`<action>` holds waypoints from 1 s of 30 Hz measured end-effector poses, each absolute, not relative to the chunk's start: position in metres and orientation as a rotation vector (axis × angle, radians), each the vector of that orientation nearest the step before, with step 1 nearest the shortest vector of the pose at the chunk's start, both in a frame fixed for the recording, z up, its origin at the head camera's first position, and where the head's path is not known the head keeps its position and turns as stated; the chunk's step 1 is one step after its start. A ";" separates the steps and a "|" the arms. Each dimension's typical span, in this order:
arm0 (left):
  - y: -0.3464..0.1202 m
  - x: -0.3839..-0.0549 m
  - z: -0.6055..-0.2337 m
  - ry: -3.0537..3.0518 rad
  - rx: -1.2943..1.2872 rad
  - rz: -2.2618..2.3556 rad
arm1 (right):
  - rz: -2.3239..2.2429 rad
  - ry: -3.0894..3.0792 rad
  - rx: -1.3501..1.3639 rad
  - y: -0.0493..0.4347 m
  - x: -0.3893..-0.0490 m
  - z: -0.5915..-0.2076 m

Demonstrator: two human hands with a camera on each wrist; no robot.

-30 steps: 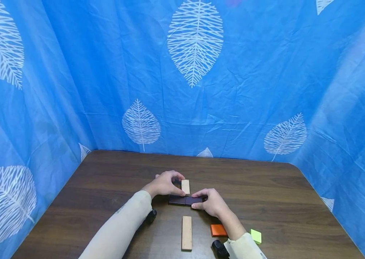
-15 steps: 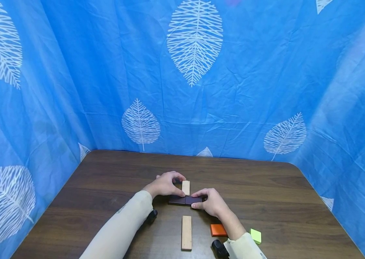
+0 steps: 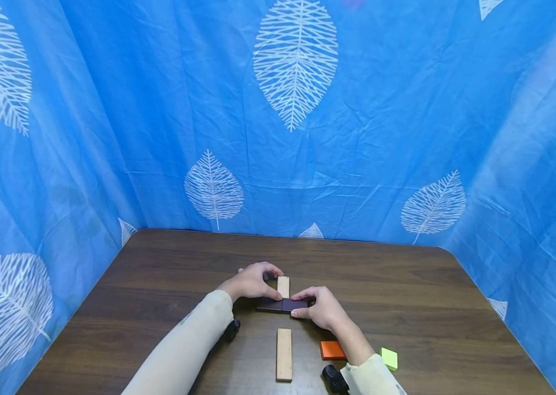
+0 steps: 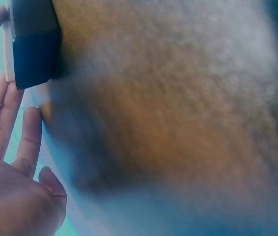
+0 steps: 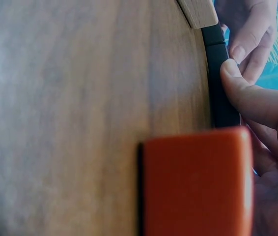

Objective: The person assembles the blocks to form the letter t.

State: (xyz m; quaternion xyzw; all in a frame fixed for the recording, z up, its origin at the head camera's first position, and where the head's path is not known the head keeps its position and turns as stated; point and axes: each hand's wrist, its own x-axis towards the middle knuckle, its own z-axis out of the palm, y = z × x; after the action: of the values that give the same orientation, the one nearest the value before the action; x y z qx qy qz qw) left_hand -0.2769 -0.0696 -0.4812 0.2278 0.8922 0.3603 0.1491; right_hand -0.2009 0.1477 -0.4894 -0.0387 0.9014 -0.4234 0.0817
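Observation:
Two dark brown blocks lie end to end across the table: a left dark block [image 3: 269, 305] and a right dark block [image 3: 295, 305]. Behind their joint, at a right angle, lies a small pale wooden block [image 3: 283, 286]. My left hand [image 3: 253, 281] spans this pale block, fingertips at its far end and thumb at its near end by the dark blocks. With thumb and fingers my right hand [image 3: 324, 310] pinches the right dark block across its width. The right wrist view shows the right thumb [image 5: 235, 81] on the block's near side.
A longer pale wooden block [image 3: 284, 355] lies nearer the body, in line with the joint. Beside the right forearm are an orange block [image 3: 332, 350] and a yellow-green block [image 3: 389, 359]. A blue leaf-patterned curtain [image 3: 357, 137] hangs around the brown table [image 3: 184, 351].
The small pale block has slid slightly toward the body with my left hand, up against the dark blocks. The right hand keeps its place on the right dark block.

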 end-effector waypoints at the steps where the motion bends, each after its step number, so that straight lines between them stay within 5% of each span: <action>1: -0.070 -0.277 -0.481 2.567 0.653 1.031 | -1.262 2.692 -0.113 0.148 -0.201 -0.489; 30: -0.074 -0.273 -0.480 2.500 0.729 0.980 | -1.240 2.695 -0.124 0.149 -0.202 -0.490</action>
State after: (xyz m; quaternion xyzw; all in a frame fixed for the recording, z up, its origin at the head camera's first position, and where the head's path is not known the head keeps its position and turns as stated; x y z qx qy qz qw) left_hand -0.2731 -0.0736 -0.4798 0.2578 0.8840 0.3467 0.1787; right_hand -0.2024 0.1491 -0.4899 -0.0416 0.9043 -0.4160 0.0860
